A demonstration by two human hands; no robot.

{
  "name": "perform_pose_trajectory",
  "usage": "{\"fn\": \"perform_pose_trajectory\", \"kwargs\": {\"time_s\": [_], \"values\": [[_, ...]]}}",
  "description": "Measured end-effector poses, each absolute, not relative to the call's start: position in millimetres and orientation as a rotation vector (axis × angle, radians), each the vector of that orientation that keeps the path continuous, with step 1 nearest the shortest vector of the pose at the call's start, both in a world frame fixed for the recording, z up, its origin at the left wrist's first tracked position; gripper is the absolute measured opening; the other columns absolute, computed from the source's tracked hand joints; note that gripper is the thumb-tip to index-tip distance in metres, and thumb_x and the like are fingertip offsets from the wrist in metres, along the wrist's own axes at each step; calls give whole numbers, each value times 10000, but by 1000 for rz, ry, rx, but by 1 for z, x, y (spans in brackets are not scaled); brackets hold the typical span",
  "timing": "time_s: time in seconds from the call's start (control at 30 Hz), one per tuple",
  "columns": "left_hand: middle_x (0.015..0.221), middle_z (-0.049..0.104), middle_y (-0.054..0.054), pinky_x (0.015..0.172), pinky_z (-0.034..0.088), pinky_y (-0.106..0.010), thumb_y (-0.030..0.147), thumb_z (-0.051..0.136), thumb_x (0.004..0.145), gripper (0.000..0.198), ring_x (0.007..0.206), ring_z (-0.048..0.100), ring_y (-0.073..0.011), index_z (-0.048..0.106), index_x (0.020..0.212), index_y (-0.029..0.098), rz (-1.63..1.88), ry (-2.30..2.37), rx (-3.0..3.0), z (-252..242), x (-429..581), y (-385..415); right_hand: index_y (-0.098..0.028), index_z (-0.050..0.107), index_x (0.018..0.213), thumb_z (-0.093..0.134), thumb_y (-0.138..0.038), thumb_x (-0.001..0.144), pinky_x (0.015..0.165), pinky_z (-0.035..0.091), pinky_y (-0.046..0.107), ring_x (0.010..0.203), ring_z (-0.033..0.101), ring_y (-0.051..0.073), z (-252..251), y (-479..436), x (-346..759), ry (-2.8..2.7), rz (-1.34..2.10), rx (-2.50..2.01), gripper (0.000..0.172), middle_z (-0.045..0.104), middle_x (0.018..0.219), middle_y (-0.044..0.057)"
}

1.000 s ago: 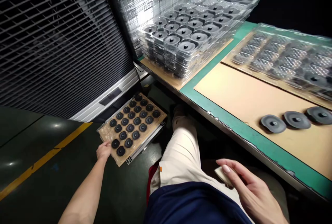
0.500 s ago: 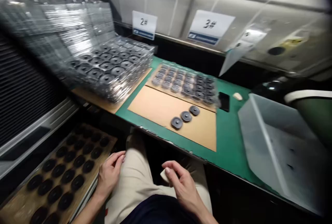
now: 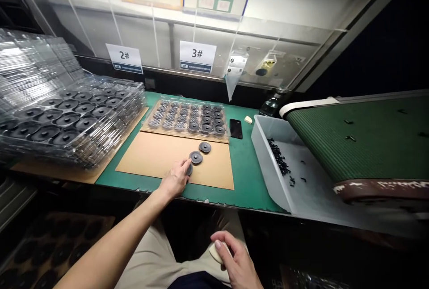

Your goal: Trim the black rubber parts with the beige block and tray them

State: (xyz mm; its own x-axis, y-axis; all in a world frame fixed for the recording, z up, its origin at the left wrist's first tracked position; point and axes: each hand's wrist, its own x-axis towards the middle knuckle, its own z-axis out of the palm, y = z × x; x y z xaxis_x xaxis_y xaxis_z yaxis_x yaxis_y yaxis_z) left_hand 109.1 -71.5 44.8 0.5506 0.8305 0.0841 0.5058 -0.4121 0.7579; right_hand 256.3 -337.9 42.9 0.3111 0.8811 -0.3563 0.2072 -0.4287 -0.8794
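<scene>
My left hand (image 3: 176,178) reaches over the table edge onto the brown cardboard sheet (image 3: 150,157) and its fingers close around the nearest of three dark round discs (image 3: 189,169). The other two discs (image 3: 196,157) (image 3: 204,147) lie in a diagonal row just beyond it. My right hand (image 3: 234,260) rests low over my lap, fingers curled around a small pale block (image 3: 215,252). Behind the cardboard lies a clear blister tray (image 3: 187,119), partly filled with discs.
A tall stack of clear trays with discs (image 3: 70,119) stands at the left. A black phone (image 3: 236,128) and a pale block (image 3: 248,119) lie on the green mat. A white bin with small black parts (image 3: 284,164) and a green conveyor belt (image 3: 362,137) are at the right.
My view swung up from the floor tray to the table. My left hand left my knee and reached onto the nearest disc; my right hand stayed over my lap with the pale block.
</scene>
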Motion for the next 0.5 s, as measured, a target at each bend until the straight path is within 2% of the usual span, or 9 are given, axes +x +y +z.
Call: {"fn": "perform_pose_trajectory", "kwargs": {"time_s": [0.1, 0.2, 0.3, 0.37, 0.43, 0.5], "values": [[1345, 609, -126, 1132, 402, -598, 206, 748, 834, 571, 1333, 516, -353, 619, 1389, 238, 597, 1138, 2016, 47, 106, -72, -219, 723, 1038, 528, -744, 962, 631, 431, 272, 685, 530, 190, 41, -344, 263, -972, 1149, -1872, 565, 580, 775, 9], [1242, 610, -122, 1138, 410, -542, 281, 791, 785, 536, 1269, 552, -350, 686, 1310, 253, 646, 1218, 1843, 53, 99, -83, -226, 704, 1072, 475, -694, 1015, 648, 444, 284, 714, 561, 204, 42, -338, 264, -1074, 1180, -1854, 524, 606, 811, 15], [1121, 632, -106, 967, 556, -456, 492, 716, 856, 430, 1000, 669, -271, 700, 1189, 220, 659, 1229, 1562, 56, 93, -115, -228, 686, 1104, 447, -542, 1078, 768, 480, 307, 844, 630, 228, 47, -326, 256, -1269, 1018, -1790, 395, 663, 940, 42], [1004, 645, -78, 825, 613, -409, 597, 617, 909, 446, 832, 679, -215, 669, 1089, 192, 623, 1171, 1356, 57, 90, -149, -228, 668, 1189, 473, -447, 1083, 824, 474, 314, 911, 639, 229, 51, -317, 248, -1416, 836, -1739, 312, 663, 1045, 63], [919, 637, -53, 781, 630, -392, 623, 604, 916, 452, 789, 670, -194, 640, 1013, 183, 576, 1109, 1180, 56, 84, -186, -224, 657, 1247, 507, -396, 1074, 783, 454, 307, 866, 618, 212, 54, -310, 240, -1549, 725, -1702, 287, 642, 1040, 71], [913, 644, -51, 802, 635, -406, 618, 610, 923, 446, 805, 671, -192, 632, 1008, 181, 542, 1084, 1038, 56, 73, -216, -210, 694, 1150, 509, -384, 1069, 739, 421, 299, 795, 564, 190, 57, -304, 234, -1625, 736, -1650, 266, 608, 955, 62]]}}
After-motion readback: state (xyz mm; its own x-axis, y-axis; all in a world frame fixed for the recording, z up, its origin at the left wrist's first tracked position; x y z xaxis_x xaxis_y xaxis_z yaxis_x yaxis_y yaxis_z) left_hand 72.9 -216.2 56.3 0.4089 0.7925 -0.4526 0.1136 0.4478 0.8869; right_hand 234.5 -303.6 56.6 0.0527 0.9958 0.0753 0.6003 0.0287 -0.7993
